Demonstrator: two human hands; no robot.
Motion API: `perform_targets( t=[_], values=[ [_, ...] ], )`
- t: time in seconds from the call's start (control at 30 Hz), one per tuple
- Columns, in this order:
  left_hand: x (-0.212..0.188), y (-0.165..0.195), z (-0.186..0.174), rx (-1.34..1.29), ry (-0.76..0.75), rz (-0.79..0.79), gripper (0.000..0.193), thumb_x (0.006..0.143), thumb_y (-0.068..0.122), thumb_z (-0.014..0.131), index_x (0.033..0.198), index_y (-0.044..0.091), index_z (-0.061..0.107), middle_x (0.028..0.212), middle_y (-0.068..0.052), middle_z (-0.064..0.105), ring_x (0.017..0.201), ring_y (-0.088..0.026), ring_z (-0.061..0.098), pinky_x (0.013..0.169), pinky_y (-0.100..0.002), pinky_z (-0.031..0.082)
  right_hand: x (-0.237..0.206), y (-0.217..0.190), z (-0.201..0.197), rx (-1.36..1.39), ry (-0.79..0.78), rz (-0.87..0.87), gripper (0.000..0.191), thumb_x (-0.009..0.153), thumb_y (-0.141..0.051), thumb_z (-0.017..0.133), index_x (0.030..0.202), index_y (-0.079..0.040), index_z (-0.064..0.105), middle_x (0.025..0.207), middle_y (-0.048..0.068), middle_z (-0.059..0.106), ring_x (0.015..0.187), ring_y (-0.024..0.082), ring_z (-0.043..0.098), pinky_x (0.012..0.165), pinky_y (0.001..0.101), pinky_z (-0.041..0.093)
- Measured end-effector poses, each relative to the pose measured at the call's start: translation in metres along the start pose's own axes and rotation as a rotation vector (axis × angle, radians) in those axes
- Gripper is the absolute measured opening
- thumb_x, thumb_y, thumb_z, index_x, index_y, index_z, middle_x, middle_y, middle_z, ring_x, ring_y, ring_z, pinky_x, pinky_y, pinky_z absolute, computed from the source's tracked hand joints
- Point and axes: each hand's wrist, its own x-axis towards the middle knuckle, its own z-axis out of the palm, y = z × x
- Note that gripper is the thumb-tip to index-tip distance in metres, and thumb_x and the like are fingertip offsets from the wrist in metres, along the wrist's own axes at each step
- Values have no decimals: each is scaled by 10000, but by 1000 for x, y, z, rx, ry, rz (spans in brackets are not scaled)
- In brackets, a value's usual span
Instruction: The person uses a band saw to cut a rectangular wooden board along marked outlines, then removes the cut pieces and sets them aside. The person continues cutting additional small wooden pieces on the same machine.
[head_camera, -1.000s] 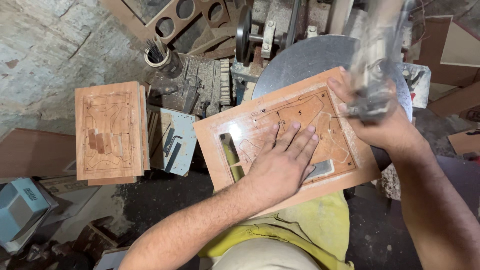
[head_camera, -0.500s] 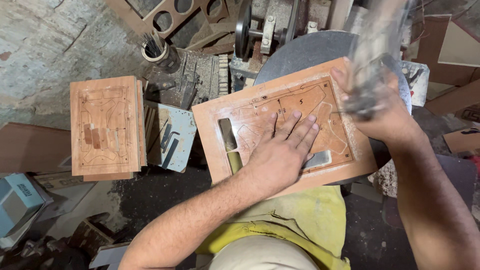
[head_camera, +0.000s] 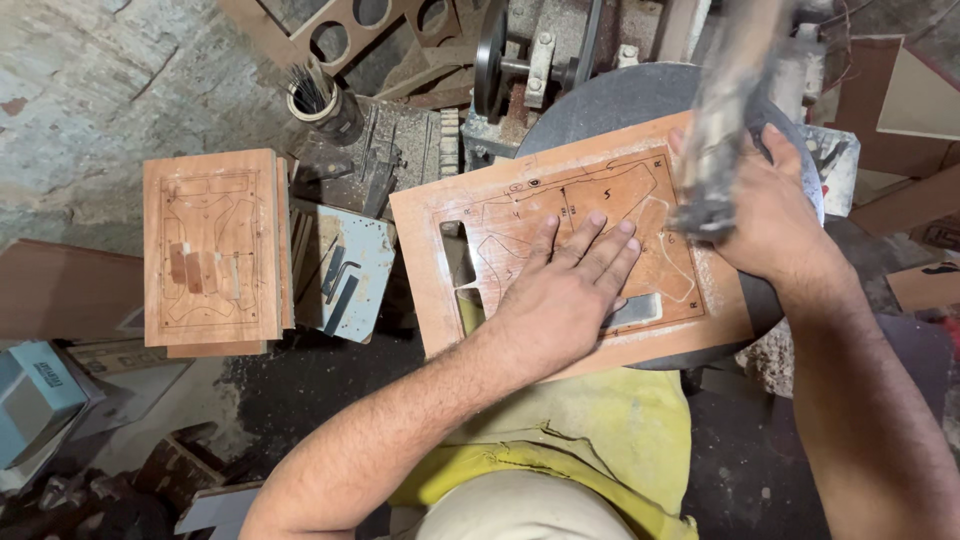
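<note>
Left hand (head_camera: 560, 295) flat on wooden board (head_camera: 450, 250), round table (head_camera: 610, 105)

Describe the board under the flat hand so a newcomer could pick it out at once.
Start at the round grey table at upper right. The wooden board lies across it, pinned by the left hand. Unlike the stacked boards to its left, it has a slot cut through it.
</note>
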Motion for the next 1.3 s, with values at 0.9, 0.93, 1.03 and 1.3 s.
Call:
perform_targets(
  t=[0.9, 0.93, 1.03, 1.3],
  values=[
    [0, 0, 0, -113, 19, 9, 604, 969, 168, 493, 1537, 0, 375, 1637, -180, 328, 1517, -379, 303, 1211, -667, 189, -8, -2, -1, -50, -86, 93, 563, 992, -275, 574, 1550, -234, 513, 1588, 73, 496, 1504, 270, 417, 1251, 561, 257],
    [0, 0, 0, -114, 25, 7, 598, 974, 174, 489, 1535, 1, 376, 1635, -179, 328, 1514, -379, 303, 1210, -668, 188, -9, -2, -1, 104, -10, 80, 550, 1050, -243, 521, 1599, -225, 488, 1637, 103, 460, 1502, 273, 429, 1275, 547, 278],
    [3, 1, 2, -127, 38, -10, 580, 991, 188, 481, 1532, 6, 379, 1635, -174, 328, 1516, -379, 303, 1215, -668, 185, -7, 2, 1, -130, -51, -3, 769, 825, -294, 689, 1557, -135, 515, 1480, 105, 585, 1454, 308, 462, 1171, 618, 170],
    [9, -5, -2, -111, -4, -20, 622, 944, 131, 480, 1547, 36, 361, 1653, -140, 298, 1524, -351, 279, 1202, -665, 180, -12, 11, 0, -155, -68, 137, 602, 737, -289, 749, 1315, -142, 670, 1166, 69, 746, 1300, 267, 617, 1265, 544, 253]
  ],
)
